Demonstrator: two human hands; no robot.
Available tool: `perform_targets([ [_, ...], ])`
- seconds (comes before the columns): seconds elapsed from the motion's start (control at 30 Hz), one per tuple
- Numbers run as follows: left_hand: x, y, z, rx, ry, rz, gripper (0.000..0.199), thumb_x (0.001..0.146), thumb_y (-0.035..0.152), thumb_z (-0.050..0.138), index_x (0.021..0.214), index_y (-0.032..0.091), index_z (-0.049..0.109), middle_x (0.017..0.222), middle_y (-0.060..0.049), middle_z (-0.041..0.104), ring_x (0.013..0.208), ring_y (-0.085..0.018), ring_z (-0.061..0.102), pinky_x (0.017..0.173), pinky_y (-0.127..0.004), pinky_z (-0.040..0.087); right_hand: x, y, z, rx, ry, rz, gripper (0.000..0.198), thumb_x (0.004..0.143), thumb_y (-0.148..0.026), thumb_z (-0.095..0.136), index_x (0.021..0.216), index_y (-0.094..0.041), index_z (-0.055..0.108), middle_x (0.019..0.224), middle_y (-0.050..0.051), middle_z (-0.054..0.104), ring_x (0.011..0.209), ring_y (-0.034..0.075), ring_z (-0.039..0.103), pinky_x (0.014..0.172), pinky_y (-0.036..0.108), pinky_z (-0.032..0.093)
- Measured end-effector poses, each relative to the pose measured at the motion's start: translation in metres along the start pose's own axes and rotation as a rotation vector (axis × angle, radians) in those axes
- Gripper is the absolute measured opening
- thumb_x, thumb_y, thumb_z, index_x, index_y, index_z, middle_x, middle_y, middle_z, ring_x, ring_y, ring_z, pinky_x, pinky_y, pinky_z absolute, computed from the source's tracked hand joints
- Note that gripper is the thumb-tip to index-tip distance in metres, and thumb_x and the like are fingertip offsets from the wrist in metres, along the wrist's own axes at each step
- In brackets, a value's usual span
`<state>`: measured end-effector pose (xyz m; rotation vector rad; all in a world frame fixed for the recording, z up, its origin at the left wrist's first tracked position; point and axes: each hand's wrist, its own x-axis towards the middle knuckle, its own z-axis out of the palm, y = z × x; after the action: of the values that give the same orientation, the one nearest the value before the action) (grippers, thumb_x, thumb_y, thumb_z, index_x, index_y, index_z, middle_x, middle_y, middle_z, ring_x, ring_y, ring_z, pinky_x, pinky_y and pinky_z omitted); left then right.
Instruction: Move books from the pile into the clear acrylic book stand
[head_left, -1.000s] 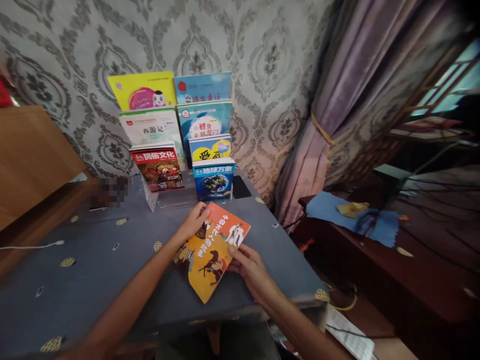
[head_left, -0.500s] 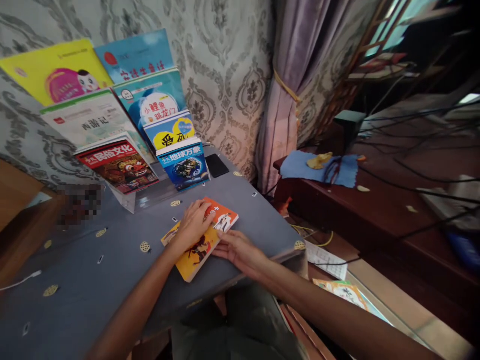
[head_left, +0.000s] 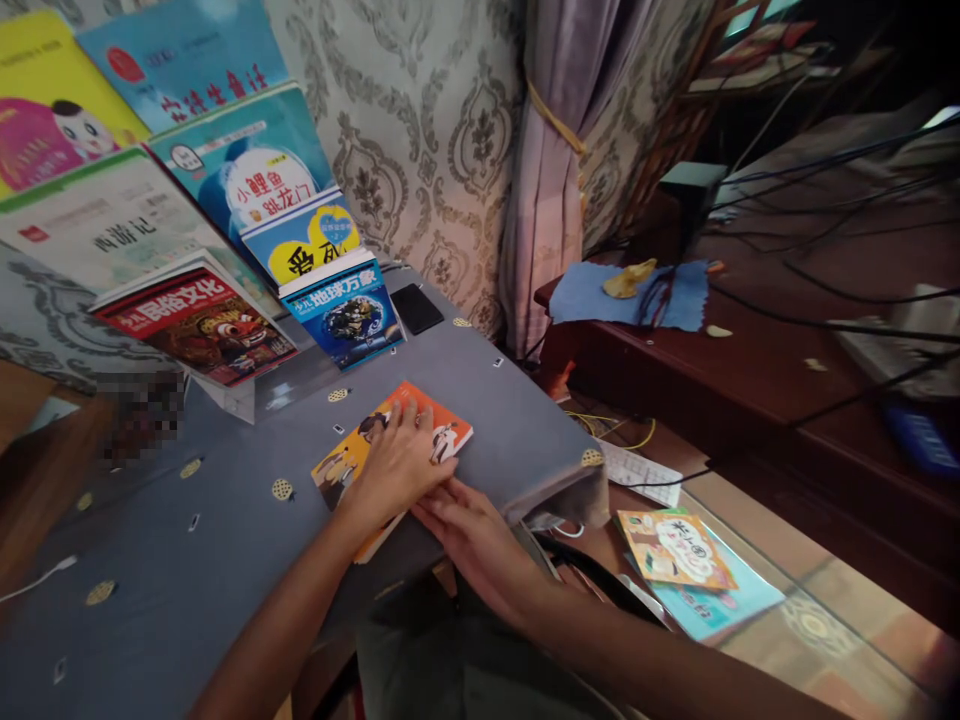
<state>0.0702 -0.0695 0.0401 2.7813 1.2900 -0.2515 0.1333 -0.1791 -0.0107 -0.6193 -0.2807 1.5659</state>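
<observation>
An orange and yellow book [head_left: 337, 470] with drawn figures on its cover lies flat near the front edge of the cloth-covered table. My left hand [head_left: 401, 455] rests palm down across the cover, fingers stretched out and slightly apart. Against the book's near right edge is my right hand [head_left: 472, 535], its fingers extended and lying close to my left thumb. The part of the cover beneath my left hand is hidden, and so are some of my right fingertips.
A clear stand [head_left: 232, 395] behind holds several upright books, including a red one [head_left: 217, 325] and a blue one with a globe [head_left: 352, 315]. A black phone [head_left: 416, 308] lies beside them. Two books [head_left: 675, 550] lie on the floor at right, near a white keyboard [head_left: 641, 472].
My right thumb has come off the book's cover, and that hand has drawn slightly toward me along the edge. My left hand lies flatter on the book. The camera view has shifted.
</observation>
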Motion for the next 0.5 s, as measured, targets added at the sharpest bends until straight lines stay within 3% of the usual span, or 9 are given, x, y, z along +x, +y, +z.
perform_targets([
  [0.13,-0.005,0.004,0.004,0.032,0.035,0.017,0.06,0.092,0.04,0.055,0.142,0.007,0.05,0.15,-0.023,0.049,0.141,-0.041,0.044,0.111,-0.055,0.041,-0.022,-0.002,-0.01,-0.101,0.028,0.069,0.045,0.074,-0.028,0.079,0.117,-0.022,0.068,0.125,0.011,0.069,0.127,0.026,0.06,0.118,0.046,0.036],
  [0.27,-0.01,0.004,0.014,0.062,0.099,0.039,0.06,0.096,0.04,0.051,0.145,0.006,0.047,0.152,-0.023,0.048,0.143,-0.04,0.042,0.112,-0.056,0.04,-0.033,-0.016,-0.026,-0.261,0.049,0.062,0.042,0.081,-0.038,0.077,0.118,-0.022,0.067,0.118,0.011,0.071,0.11,0.025,0.069,0.104,0.046,0.05],
  [0.4,-0.013,0.005,0.02,0.074,0.138,0.049,0.056,0.099,0.038,0.046,0.145,0.006,0.046,0.151,-0.021,0.05,0.143,-0.038,0.043,0.114,-0.054,0.038,-0.027,-0.039,-0.041,-0.448,0.091,-0.095,0.038,0.086,-0.046,0.071,0.115,-0.023,0.066,0.107,0.01,0.073,0.088,0.022,0.073,0.085,0.041,0.059],
  [0.5,-0.014,0.006,0.022,0.065,0.154,0.042,0.055,0.098,0.037,0.047,0.144,0.006,0.048,0.149,-0.021,0.052,0.142,-0.038,0.045,0.115,-0.052,0.038,-0.016,-0.057,-0.047,-0.603,0.172,-0.289,0.034,0.089,-0.044,0.067,0.116,-0.024,0.064,0.11,0.01,0.072,0.095,0.023,0.071,0.091,0.043,0.057],
])
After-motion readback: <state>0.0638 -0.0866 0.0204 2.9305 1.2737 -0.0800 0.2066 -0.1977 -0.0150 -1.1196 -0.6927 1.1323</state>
